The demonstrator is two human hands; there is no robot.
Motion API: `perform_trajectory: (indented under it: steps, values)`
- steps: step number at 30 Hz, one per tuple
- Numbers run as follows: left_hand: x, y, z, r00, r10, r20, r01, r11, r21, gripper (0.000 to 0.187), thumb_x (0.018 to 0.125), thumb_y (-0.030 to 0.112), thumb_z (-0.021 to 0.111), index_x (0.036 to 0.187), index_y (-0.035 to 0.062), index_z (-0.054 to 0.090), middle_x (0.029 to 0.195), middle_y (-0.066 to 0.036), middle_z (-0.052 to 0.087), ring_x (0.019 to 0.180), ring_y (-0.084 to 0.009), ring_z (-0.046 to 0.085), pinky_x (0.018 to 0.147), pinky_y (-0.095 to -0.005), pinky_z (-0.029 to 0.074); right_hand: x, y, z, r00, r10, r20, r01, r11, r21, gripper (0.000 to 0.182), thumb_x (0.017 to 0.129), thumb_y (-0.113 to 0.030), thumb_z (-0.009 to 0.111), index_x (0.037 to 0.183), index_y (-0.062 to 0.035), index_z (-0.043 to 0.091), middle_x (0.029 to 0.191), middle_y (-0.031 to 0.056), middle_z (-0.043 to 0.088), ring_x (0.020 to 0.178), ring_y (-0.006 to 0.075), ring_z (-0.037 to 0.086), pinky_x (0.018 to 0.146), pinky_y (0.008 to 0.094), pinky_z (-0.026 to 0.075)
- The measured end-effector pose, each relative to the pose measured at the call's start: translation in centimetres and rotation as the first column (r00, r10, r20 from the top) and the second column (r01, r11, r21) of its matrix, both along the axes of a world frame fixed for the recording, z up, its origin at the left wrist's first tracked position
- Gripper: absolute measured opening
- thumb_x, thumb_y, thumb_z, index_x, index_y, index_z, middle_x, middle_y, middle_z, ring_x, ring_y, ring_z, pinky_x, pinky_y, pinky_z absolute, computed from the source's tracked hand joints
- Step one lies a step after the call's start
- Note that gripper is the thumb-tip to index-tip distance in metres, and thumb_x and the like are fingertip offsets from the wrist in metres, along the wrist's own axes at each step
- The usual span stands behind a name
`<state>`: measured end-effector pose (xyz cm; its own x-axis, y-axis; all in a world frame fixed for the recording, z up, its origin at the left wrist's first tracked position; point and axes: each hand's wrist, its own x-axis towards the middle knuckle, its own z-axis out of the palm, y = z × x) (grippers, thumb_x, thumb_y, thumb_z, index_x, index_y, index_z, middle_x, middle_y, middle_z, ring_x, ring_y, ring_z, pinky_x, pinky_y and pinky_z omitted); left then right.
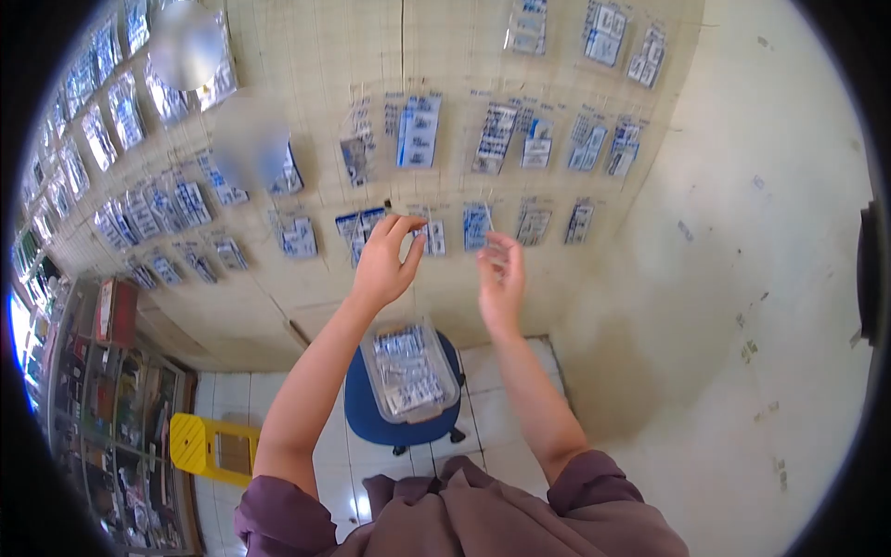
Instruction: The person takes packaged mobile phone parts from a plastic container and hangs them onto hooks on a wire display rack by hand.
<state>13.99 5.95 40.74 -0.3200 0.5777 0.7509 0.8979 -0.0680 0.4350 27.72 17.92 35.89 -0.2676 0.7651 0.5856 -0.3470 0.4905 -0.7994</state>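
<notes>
My left hand (383, 264) is raised before the pegboard wall, its thumb and fingers curved with a gap between their tips. Just past those fingertips hangs a small clear packet (435, 239) with blue and white print. A blue-and-white packet (360, 226) hangs partly behind the same hand. To the right, my right hand (502, 284) is up with loosely bent fingers, thumb apart. Its fingertips are close below a blue packet (476, 226) on a hook. Below both hands, a clear plastic box (369, 357) of similar packets rests on a blue stool seat (356, 415).
More rows of packets (419, 132) hang higher on the wall (306, 56) and to the left. A yellow step stool (189, 444) stands on the tiled floor, near a glass display case (116, 418) at left. A plain wall (742, 278) rises on the right.
</notes>
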Motion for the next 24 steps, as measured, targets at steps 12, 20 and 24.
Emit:
perform_trajectory:
  steps: [12, 20, 24]
  values:
    - [-3.3, -2.7, -33.0, 0.936, 0.09, 0.339, 0.106, 0.848, -0.519, 0.022, 0.083, 0.009, 0.064, 0.105, 0.0036, 0.063, 0.101, -0.017, 0.063, 0.097, -0.0369, 0.061, 0.085, -0.0442, 0.05, -3.5, -6.9, -31.8, 0.907, 0.395, 0.147, 0.018, 0.312, -0.95, 0.028, 0.089, -0.011, 0.061, 0.116, -0.0035, 0.058, 0.1, 0.005, 0.062, 0.092, 0.0152, 0.06, 0.08, 0.0327, 0.049]
    - [-2.9, -2.2, -47.0, 0.889, 0.311, 0.337, 0.161, 0.476, -0.865, 0.04, 0.08, 0.014, 0.067, 0.119, 0.0075, 0.06, 0.116, -0.018, 0.061, 0.111, -0.0383, 0.058, 0.093, -0.047, 0.048, -5.7, -8.1, -44.4, 0.894, 0.444, 0.067, 0.087, -0.026, -0.996, 0.021, 0.086, -0.013, 0.063, 0.105, -0.007, 0.058, 0.093, 0.0053, 0.063, 0.084, 0.0187, 0.063, 0.073, 0.0356, 0.051]
    - [-3.0, -2.3, -50.7, 0.882, 0.413, 0.226, 0.046, 0.402, -0.915, 0.046, 0.081, 0.016, 0.066, 0.126, 0.0111, 0.058, 0.124, -0.015, 0.058, 0.118, -0.0367, 0.054, 0.097, -0.0487, 0.046, -7.1, -7.9, -47.9, 0.918, 0.323, 0.232, 0.31, -0.216, -0.926, 0.027, 0.085, -0.016, 0.064, 0.111, -0.0137, 0.056, 0.094, 0.0034, 0.064, 0.083, 0.0198, 0.063, 0.072, 0.038, 0.049]
